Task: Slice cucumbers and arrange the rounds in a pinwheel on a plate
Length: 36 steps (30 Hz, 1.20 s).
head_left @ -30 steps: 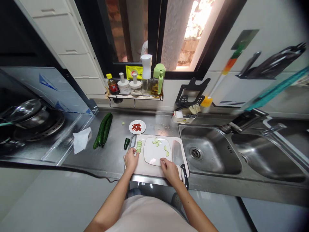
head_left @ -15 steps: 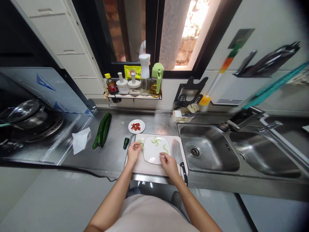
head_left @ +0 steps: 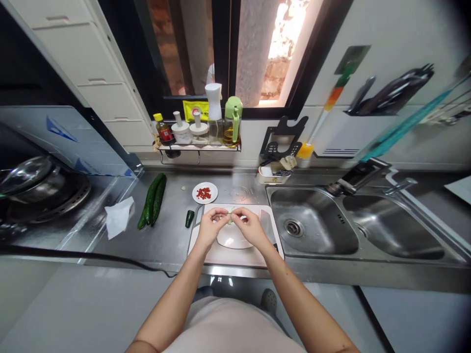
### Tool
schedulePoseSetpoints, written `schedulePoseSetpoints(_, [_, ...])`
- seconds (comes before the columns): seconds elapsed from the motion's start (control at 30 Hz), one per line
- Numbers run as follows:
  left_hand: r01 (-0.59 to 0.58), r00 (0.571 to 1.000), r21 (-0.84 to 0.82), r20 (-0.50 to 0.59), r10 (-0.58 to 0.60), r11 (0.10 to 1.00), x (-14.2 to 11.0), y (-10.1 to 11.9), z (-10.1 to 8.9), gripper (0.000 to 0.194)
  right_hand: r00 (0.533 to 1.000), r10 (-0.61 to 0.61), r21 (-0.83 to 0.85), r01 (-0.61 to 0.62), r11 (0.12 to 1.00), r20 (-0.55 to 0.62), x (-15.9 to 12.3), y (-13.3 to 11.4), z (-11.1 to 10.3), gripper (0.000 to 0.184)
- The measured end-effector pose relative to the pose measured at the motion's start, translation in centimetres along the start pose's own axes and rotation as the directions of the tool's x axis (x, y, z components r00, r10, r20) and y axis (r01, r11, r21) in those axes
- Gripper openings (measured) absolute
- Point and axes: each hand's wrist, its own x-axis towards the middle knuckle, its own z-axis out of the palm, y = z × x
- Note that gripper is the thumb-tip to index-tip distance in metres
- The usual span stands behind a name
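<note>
A white square plate (head_left: pixel 231 239) lies on a pale cutting board (head_left: pixel 235 255) at the counter's front edge. Both hands meet above the plate's far side. My left hand (head_left: pixel 210 226) and my right hand (head_left: pixel 249 225) have their fingertips pinched together around a small pale green cucumber slice (head_left: pixel 231 214) between them. The hands cover the other slices on the plate and most of the knife on the board's right.
Two whole cucumbers (head_left: pixel 151 200) and a cucumber end (head_left: pixel 189 218) lie left of the board. A small dish of red chopped chili (head_left: pixel 204 192) sits behind it. Also here: white paper (head_left: pixel 117 215), double sink (head_left: pixel 316 226), condiment rack (head_left: pixel 198 132), stove with pans (head_left: pixel 40 189).
Both hands moved from the plate's near side and the sliced pile up to its far side and came together, pinching a cucumber slice. The view shifted slightly.
</note>
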Motion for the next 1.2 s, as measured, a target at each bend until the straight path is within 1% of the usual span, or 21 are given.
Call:
schedulePoseSetpoints(0.1, [0.002,0.999,0.011,-0.049,-0.001,1.0,-0.1,-0.4,-0.1,0.033,1.0,0.02,0.061,-0.02,0.998,-0.009,0.0,0.1,0.1,0.021])
schedulePoseSetpoints(0.17, [0.04,0.996,-0.012,-0.075,-0.041,0.999,-0.4,-0.7,-0.1,0.035,0.999,0.04,0.09,-0.037,0.995,-0.026,0.1,0.2,0.0,0.021])
schedulePoseSetpoints(0.2, [0.076,0.995,-0.03,-0.069,-0.078,0.997,-0.5,-0.8,-0.1,0.037,0.998,0.045,0.094,-0.042,0.995,-0.033,0.1,0.3,-0.1,0.021])
schedulePoseSetpoints(0.27, [0.179,0.983,-0.076,-0.024,-0.181,0.981,-0.8,-0.9,0.1,0.042,0.998,0.044,0.086,-0.04,0.995,-0.04,0.1,0.4,-0.2,0.022])
schedulePoseSetpoints(0.33, [0.29,0.957,-0.138,0.032,-0.288,0.947,-1.1,-0.7,0.4,0.047,0.999,0.034,0.077,-0.031,0.997,-0.031,0.0,0.5,-0.3,0.022])
schedulePoseSetpoints(0.4, [0.375,0.927,-0.21,0.076,-0.367,0.903,-1.2,-0.3,0.7,0.051,1.0,0.022,0.072,-0.021,0.997,-0.008,-0.1,0.5,-0.4,0.022])
schedulePoseSetpoints(0.47, [0.426,0.905,-0.27,0.114,-0.411,0.863,-1.1,0.1,0.9,0.052,1.0,0.008,0.066,-0.009,0.998,0.021,-0.2,0.5,-0.5,0.022])
schedulePoseSetpoints(0.57, [0.471,0.882,-0.328,0.167,-0.44,0.819,-0.9,0.4,0.8,0.052,0.998,-0.014,0.061,0.01,0.998,0.062,-0.4,0.5,-0.6,0.02])
schedulePoseSetpoints(0.63, [0.478,0.878,-0.342,0.174,-0.445,0.809,-0.7,0.4,0.6,0.051,0.996,-0.025,0.062,0.02,0.998,0.082,-0.4,0.5,-0.7,0.019])
schedulePoseSetpoints(0.8, [0.476,0.88,-0.319,0.159,-0.448,0.82,-0.6,0.2,0.6,0.051,0.992,-0.045,0.042,0.04,0.998,0.12,-0.5,0.8,-1.0,0.016])
schedulePoseSetpoints(0.9, [0.46,0.888,-0.326,0.151,-0.435,0.826,-0.6,0.1,0.7,0.054,0.991,-0.042,0.039,0.038,0.999,0.128,-0.5,1.1,-1.0,0.016])
schedulePoseSetpoints(1.03, [0.385,0.923,-0.331,0.117,-0.367,0.861,-0.5,-0.2,0.8,0.057,0.993,-0.033,0.083,0.023,0.996,0.112,-0.5,1.1,-0.8,0.016])
schedulePoseSetpoints(1.2, [0.262,0.965,-0.27,0.045,-0.26,0.927,-0.5,-0.6,0.8,0.054,0.996,0.015,0.143,-0.028,0.989,0.091,-0.6,0.8,-0.3,0.019])
